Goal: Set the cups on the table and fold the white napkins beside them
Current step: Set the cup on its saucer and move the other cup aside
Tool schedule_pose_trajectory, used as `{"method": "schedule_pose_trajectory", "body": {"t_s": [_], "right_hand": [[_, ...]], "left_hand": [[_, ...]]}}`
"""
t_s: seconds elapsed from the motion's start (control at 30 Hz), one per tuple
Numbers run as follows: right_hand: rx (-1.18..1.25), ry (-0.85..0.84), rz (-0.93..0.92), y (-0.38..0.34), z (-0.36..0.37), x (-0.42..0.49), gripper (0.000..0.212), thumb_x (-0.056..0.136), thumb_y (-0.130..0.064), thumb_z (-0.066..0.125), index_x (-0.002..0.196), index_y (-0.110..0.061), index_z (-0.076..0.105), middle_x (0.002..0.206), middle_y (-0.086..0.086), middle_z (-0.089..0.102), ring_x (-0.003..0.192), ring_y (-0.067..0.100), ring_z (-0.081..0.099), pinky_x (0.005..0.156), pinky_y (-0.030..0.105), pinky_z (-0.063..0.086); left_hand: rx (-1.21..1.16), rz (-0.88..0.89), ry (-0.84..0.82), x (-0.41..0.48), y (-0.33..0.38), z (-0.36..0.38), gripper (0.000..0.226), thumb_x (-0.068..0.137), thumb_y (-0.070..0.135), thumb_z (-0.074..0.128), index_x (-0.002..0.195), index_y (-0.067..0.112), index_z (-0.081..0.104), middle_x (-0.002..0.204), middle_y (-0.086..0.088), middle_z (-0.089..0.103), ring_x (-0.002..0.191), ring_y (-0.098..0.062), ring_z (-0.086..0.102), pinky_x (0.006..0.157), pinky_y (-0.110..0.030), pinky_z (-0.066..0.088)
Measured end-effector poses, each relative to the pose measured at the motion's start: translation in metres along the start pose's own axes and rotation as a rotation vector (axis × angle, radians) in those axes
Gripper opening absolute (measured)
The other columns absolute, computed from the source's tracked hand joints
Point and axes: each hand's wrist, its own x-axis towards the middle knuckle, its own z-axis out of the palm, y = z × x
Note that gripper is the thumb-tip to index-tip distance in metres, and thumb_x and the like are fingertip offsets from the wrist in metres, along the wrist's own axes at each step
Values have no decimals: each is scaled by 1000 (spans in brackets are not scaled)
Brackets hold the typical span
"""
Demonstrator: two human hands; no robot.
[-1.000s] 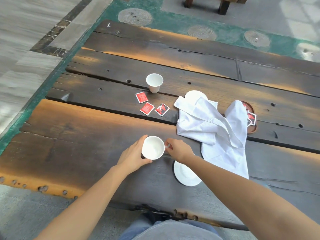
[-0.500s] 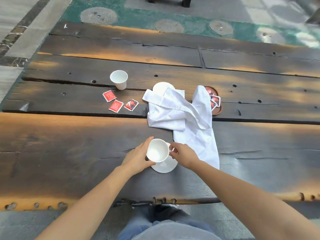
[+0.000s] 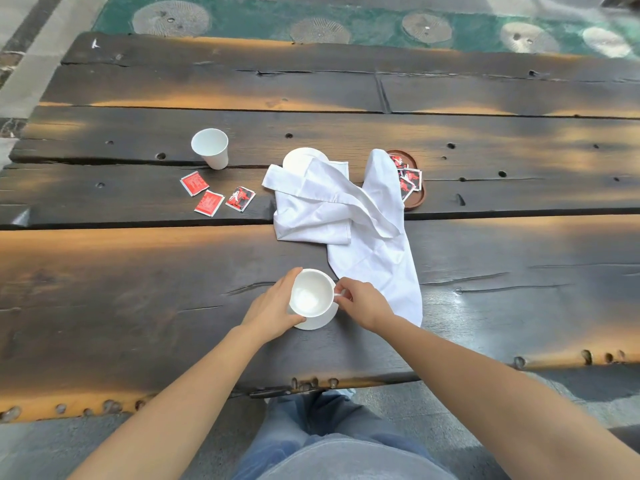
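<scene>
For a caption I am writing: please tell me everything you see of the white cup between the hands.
The white cup is round, glossy, ceramic-looking, empty and upright. Its small handle points right, where the right hand pinches it; the left hand curls round its left side. It is over a white saucer near the front edge of the table; whether it rests there I cannot tell. A white napkin lies close on its right.

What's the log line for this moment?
left hand: holds white cup | right hand: pinches handle | saucer: under cup | napkins: unfolded | paper cup: upright
</scene>
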Motion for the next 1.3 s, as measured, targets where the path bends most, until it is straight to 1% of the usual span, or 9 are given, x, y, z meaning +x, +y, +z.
{"method": "schedule_pose_trajectory", "body": {"t_s": [0.17,0.33,0.47,0.87,0.97,1.03,1.1,1.2,1.3], "right_hand": [[1,2,-6,3,0,3,11,92,-27,54,98,-19,58,84,-2,64,79,18,55,68,32,44],[-8,-5,-17,4,2,6,13,92,-27,54,98,-17,58,80,-4,57,76,18,52,65,31,42],[-10,-11,-12,5,4,8,12,92,-28,53,98,-18,57,81,-4,58,78,18,53,66,31,41],[-16,-33,-23,7,2,9,10,91,-30,54,97,-22,57,81,-4,61,79,17,55,65,31,42],[-30,-63,-29,7,-1,8,11,89,-27,54,99,-26,57,80,-9,58,79,15,53,65,30,41],[-41,-87,-29,9,-4,7,20,84,-21,52,102,-30,56,75,-13,55,78,14,53,64,28,41],[-45,-94,-11,10,-9,6,25,79,-24,51,102,-35,54,74,-14,56,77,12,54,63,28,41],[-37,-80,12,11,-23,9,23,74,-36,50,96,-39,52,79,-12,62,76,8,57,63,26,42],[-45,-58,-3,5,-39,19,23,74,-40,52,96,-39,53,80,-14,62,76,5,57,64,24,41]], "left_hand": [[-17,-15,11,2,2,2,88,70,28,72,140,36,18,143,7,42,121,-26,48,86,-40,47],[-35,-22,23,2,2,2,85,69,27,72,137,38,22,139,8,45,117,-24,50,79,-36,45],[-38,-20,17,2,1,2,85,69,26,73,137,38,22,139,10,45,117,-23,50,81,-39,48],[-57,-23,22,0,-1,3,83,71,31,71,135,42,19,142,12,42,120,-22,49,78,-35,43],[-40,-53,-22,1,-1,4,96,72,32,72,144,37,9,149,8,36,126,-23,45,86,-36,44],[-67,-96,-96,0,-2,4,113,71,37,75,149,31,-7,155,6,27,132,-23,40,97,-39,43],[-107,-104,-132,-3,-4,3,123,68,42,77,148,30,-15,157,8,20,138,-21,33,102,-39,40],[-134,-101,-116,-7,-12,-8,122,66,48,78,149,31,-9,158,11,16,143,-14,23,110,-36,33],[-106,-125,-26,-3,-22,-30,110,72,48,74,151,29,0,158,7,17,144,-14,21,113,-36,29]]}}
